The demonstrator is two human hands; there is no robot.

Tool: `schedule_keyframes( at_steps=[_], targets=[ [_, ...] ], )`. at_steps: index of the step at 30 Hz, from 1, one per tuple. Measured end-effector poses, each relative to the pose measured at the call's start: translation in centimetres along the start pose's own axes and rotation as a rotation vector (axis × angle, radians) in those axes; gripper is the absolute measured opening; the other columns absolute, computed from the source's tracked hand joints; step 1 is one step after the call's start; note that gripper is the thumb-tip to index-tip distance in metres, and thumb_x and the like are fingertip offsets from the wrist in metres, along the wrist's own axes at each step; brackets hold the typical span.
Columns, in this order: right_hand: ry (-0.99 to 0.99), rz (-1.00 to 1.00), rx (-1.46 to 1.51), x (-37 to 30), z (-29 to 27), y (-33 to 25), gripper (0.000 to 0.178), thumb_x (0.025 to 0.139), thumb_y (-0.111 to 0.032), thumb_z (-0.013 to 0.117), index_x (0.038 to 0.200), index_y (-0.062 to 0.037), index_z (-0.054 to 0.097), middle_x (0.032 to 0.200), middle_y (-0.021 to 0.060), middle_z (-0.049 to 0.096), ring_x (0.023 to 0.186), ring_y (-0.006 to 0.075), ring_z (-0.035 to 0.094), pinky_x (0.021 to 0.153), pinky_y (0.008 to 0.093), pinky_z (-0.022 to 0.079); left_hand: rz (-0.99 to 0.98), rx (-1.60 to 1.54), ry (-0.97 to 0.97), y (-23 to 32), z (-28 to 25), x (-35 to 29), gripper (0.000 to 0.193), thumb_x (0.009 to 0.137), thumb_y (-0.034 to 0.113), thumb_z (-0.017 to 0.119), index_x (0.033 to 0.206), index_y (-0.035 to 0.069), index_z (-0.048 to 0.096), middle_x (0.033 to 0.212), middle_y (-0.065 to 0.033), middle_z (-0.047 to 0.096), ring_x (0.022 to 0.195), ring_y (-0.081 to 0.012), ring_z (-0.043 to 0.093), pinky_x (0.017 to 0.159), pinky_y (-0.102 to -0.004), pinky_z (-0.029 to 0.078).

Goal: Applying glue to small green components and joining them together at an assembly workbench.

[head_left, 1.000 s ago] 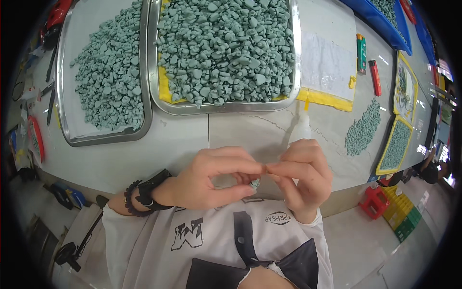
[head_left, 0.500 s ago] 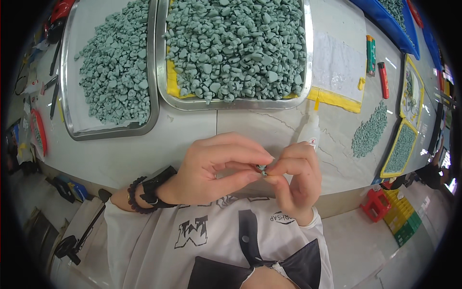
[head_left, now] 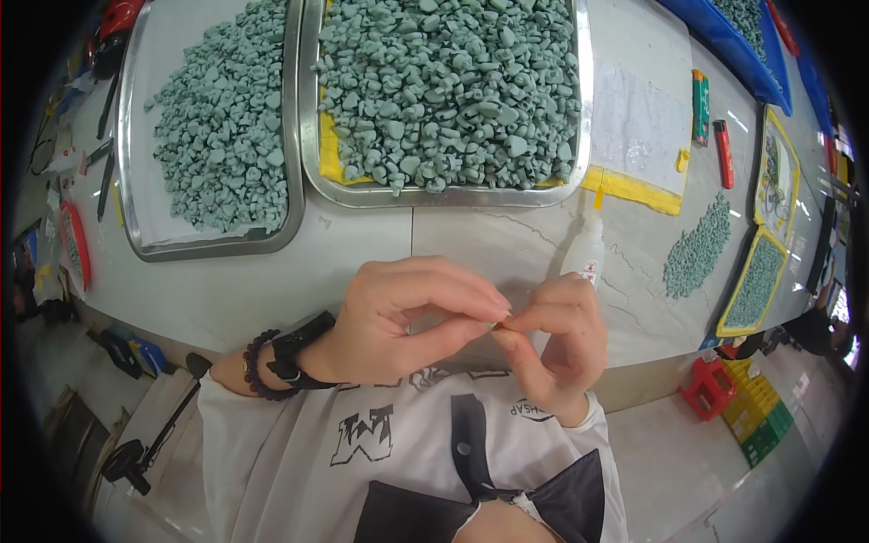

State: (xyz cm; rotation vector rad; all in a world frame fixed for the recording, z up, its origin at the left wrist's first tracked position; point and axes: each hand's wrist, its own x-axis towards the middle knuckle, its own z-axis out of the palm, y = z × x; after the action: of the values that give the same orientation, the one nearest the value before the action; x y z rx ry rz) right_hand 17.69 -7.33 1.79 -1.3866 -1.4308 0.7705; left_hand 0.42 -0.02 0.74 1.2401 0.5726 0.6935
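Observation:
My left hand [head_left: 416, 312] and my right hand [head_left: 559, 342] meet over the near edge of the table, fingertips touching. Between them is a tiny grey-green piece [head_left: 499, 326], almost fully covered by the fingers. Thumb and forefinger of each hand are pinched together on it. Just beyond the right hand lies a white squeeze bottle [head_left: 587, 246] with a yellow nozzle, partly hidden by that hand. Ahead of the hands stands a metal tray [head_left: 453, 196] heaped with small grey-green pieces, with another metal tray [head_left: 208, 249] of similar pieces to its left.
Right of the trays lies a white sheet edged in yellow tape [head_left: 638, 193]. Farther right are a green lighter [head_left: 701, 109], a red lighter [head_left: 723, 154], a loose pile of pieces [head_left: 697, 249] and a yellow-framed tray [head_left: 722, 317]. A blue bin [head_left: 724, 45] stands at the far right.
The fingertips of both hands have closed together, and the left thumb and forefinger now cover the small grey-green piece that showed between them before.

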Motion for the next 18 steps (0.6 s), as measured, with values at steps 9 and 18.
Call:
schedule_keyframes(
  at_steps=[9,18],
  targets=[
    [0.03,-0.099,-0.084,-0.06,-0.05,0.13,0.034,0.055,0.005,0.073,0.087,-0.004,0.066,0.077,0.0043,0.052,0.066,0.0188,0.048,0.056,0.0287,0.036,-0.031,-0.05,-0.011,0.05,-0.23,0.01,0.022,0.075,-0.016,0.06,0.093,-0.004,0.066,0.098,-0.0188,0.064,0.088,-0.0205,0.065,0.075,-0.0275,0.053],
    [0.074,-0.108,-0.127,-0.16,0.26,0.16,0.032,0.053,0.003,0.074,0.084,-0.0041,0.067,0.075,0.0036,0.054,0.063,0.018,0.049,0.055,0.0288,0.036,-0.034,-0.039,0.003,0.04,-0.04,-0.06,0.024,0.073,-0.017,0.059,0.093,-0.005,0.066,0.097,-0.0189,0.064,0.087,-0.0213,0.065,0.075,-0.0274,0.053]
  ],
)
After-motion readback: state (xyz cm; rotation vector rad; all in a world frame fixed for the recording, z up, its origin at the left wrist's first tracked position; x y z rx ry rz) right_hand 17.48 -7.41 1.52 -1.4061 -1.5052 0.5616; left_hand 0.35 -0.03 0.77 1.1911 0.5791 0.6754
